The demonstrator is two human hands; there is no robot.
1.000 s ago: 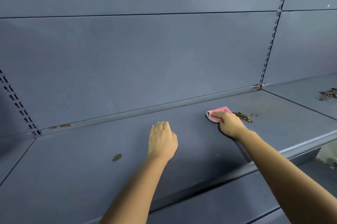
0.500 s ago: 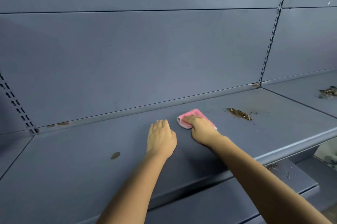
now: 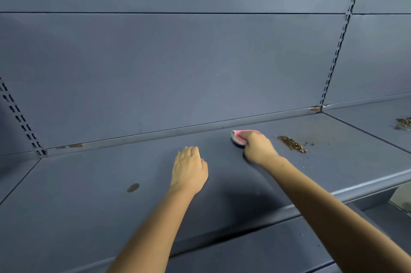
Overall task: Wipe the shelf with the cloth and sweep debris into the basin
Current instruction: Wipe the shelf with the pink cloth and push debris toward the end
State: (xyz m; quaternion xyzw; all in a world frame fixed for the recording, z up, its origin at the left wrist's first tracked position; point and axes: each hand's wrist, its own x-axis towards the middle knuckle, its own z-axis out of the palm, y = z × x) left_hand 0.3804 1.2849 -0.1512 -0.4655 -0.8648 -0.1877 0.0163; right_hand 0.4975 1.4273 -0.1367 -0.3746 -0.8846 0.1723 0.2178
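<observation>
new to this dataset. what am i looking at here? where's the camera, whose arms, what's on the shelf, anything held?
There is no robot here: these are a person's two bare arms, filmed by one wide-angle camera worn on the head, looking forward and down. The surface is a blue-grey metal shelf with a back panel behind it. The right hand grips a pink cloth and presses it on the shelf. The left hand rests on the shelf and holds nothing. Right of the cloth lies a streak of brown debris, apart from it. A second debris pile sits on the next shelf section at far right. A small brown spot marks the shelf left of the left hand. No basin is in view.
</observation>
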